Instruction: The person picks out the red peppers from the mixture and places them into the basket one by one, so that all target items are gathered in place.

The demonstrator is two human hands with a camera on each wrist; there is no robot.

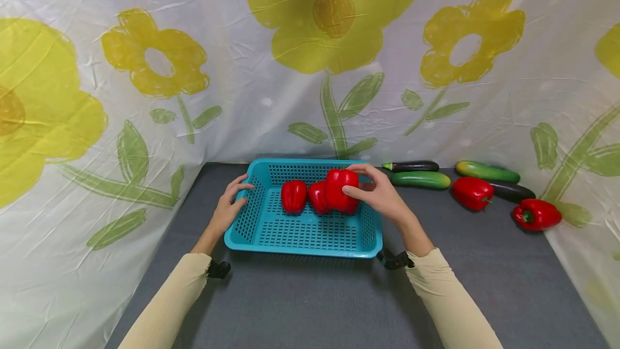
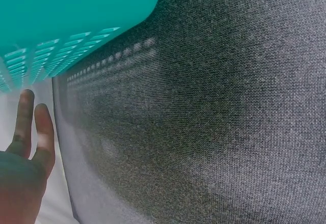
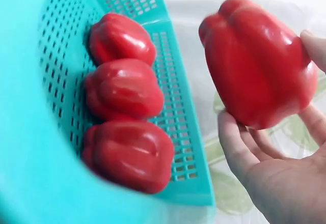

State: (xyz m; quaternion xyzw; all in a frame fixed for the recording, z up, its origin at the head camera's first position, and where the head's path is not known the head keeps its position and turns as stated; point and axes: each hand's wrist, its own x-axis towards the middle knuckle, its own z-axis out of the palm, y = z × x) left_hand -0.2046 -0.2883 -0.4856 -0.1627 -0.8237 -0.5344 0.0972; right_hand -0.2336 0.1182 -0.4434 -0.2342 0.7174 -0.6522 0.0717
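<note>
My right hand (image 1: 382, 194) holds a red bell pepper (image 3: 260, 63) between thumb and fingers, raised over the right part of a turquoise plastic basket (image 1: 302, 252). Inside the basket three more red bell peppers lie in a row: the left one (image 1: 294, 196), a middle pepper (image 3: 124, 89) and a right one (image 3: 133, 155), which the held pepper partly covers in the head view. At the basket's left rim rests my left hand (image 1: 227, 209), its fingertips touching the edge. From the left wrist, two of its fingers (image 2: 45, 127) extend loosely beside the slotted outer wall.
Right of the basket lie an eggplant (image 1: 414, 166) and a green cucumber (image 1: 420, 179). Farther right are a red pepper (image 1: 472, 194), another cucumber (image 1: 486, 171), a second eggplant (image 1: 512, 191) and one more red pepper (image 1: 536, 215). A flower-printed cloth (image 1: 271, 117) hangs behind the grey tabletop (image 1: 300, 306).
</note>
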